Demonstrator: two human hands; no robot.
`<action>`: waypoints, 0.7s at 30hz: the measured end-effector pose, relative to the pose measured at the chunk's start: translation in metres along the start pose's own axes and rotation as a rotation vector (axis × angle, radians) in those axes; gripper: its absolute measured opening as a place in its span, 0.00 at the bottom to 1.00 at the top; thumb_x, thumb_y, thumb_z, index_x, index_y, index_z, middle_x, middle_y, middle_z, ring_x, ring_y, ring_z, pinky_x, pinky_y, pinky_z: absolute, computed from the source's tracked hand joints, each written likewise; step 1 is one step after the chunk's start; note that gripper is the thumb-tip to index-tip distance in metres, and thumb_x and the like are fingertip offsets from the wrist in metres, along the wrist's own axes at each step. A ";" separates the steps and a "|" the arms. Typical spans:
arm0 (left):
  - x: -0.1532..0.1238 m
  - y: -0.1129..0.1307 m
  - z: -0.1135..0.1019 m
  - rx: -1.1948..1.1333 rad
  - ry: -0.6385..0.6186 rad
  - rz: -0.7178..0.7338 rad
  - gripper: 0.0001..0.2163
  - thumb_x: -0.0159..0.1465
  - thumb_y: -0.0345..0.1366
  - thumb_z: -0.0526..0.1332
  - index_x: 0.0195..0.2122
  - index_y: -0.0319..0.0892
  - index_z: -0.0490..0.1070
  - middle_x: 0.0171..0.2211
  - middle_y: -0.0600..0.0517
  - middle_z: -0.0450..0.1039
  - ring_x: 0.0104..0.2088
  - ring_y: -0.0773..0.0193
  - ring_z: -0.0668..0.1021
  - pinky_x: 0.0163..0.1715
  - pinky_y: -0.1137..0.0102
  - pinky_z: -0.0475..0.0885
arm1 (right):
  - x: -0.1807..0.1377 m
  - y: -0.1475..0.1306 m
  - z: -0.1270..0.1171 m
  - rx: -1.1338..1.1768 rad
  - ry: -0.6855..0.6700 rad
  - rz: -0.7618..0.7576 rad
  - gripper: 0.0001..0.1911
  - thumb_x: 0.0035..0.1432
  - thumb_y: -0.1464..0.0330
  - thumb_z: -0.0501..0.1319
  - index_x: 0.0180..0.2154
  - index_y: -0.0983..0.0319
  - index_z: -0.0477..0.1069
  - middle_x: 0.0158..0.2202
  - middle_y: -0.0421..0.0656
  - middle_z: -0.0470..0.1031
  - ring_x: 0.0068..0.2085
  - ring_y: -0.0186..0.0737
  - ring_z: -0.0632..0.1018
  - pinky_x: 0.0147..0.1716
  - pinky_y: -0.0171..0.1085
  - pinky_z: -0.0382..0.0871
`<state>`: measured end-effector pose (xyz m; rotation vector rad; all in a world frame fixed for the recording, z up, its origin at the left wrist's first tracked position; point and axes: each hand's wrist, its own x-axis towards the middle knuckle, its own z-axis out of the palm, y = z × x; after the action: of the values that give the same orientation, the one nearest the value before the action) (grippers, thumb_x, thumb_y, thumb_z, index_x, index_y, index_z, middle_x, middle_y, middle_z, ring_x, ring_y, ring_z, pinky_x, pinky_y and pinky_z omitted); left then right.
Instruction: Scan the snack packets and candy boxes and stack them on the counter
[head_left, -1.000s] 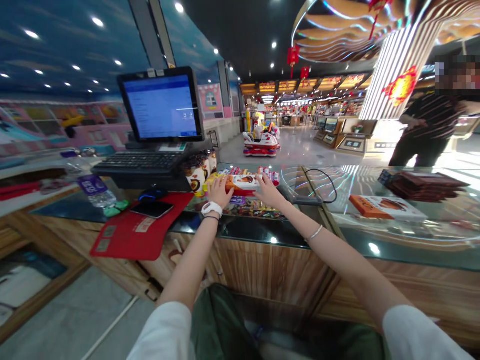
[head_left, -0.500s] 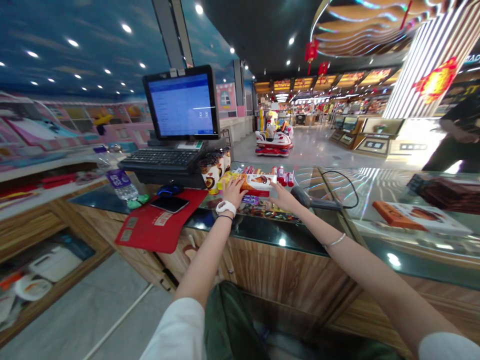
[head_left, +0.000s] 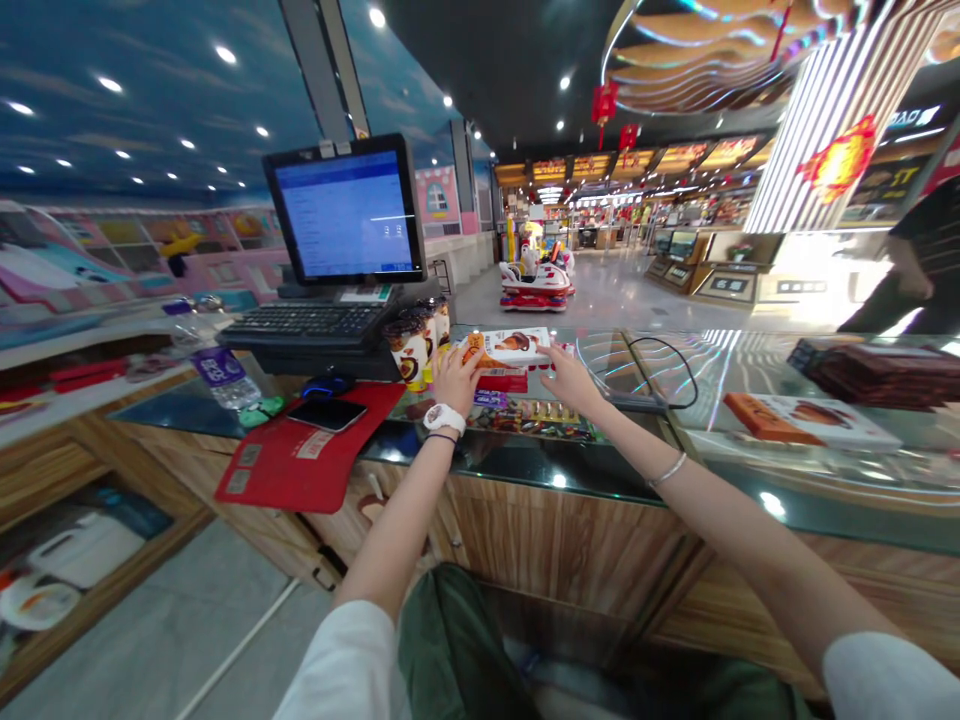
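Both my hands hold one white and orange snack box (head_left: 510, 347) a little above the glass counter (head_left: 525, 460). My left hand (head_left: 454, 376), with a white watch on its wrist, grips the box's left end. My right hand (head_left: 567, 376), with a thin bracelet on its wrist, grips the right end. Under the box lies a red packet (head_left: 501, 382) among several small snack packs (head_left: 536, 415). Paper cups (head_left: 411, 350) stand just left of my left hand.
A till screen (head_left: 346, 212) and keyboard (head_left: 307, 322) stand at the left, with a phone (head_left: 330, 413) on a red mat (head_left: 300, 450) and a water bottle (head_left: 221, 375). Another orange and white box (head_left: 810, 420) and dark packets (head_left: 877, 368) lie at the right. A person (head_left: 911, 270) stands beyond the counter.
The box has been lifted off the pile of snacks and now sits higher between my hands. The person at the right has moved towards the frame's edge.
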<state>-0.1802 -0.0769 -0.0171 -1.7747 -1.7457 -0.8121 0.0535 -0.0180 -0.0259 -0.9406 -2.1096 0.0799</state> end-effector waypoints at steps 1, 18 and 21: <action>0.001 0.003 -0.002 -0.005 0.017 0.006 0.17 0.68 0.41 0.57 0.58 0.51 0.72 0.61 0.47 0.70 0.62 0.48 0.68 0.68 0.44 0.49 | 0.001 0.001 -0.008 -0.024 0.017 -0.017 0.28 0.56 0.73 0.58 0.59 0.60 0.66 0.61 0.51 0.69 0.59 0.55 0.73 0.57 0.53 0.70; 0.052 0.090 0.006 -0.072 0.052 0.241 0.17 0.68 0.42 0.59 0.58 0.54 0.72 0.58 0.48 0.72 0.59 0.50 0.70 0.69 0.43 0.46 | -0.026 0.076 -0.108 -0.335 0.146 -0.140 0.17 0.67 0.65 0.54 0.55 0.55 0.73 0.57 0.47 0.75 0.55 0.52 0.74 0.57 0.55 0.63; 0.058 0.100 0.016 -0.104 0.032 0.310 0.17 0.68 0.42 0.59 0.58 0.52 0.73 0.57 0.47 0.73 0.58 0.51 0.72 0.70 0.44 0.44 | -0.033 0.090 -0.116 -0.333 0.154 -0.131 0.16 0.67 0.65 0.54 0.53 0.54 0.74 0.56 0.46 0.76 0.55 0.50 0.74 0.59 0.55 0.62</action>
<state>-0.0798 -0.0294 0.0189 -2.0241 -1.3814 -0.8042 0.2012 -0.0035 -0.0013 -0.9613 -2.0694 -0.4096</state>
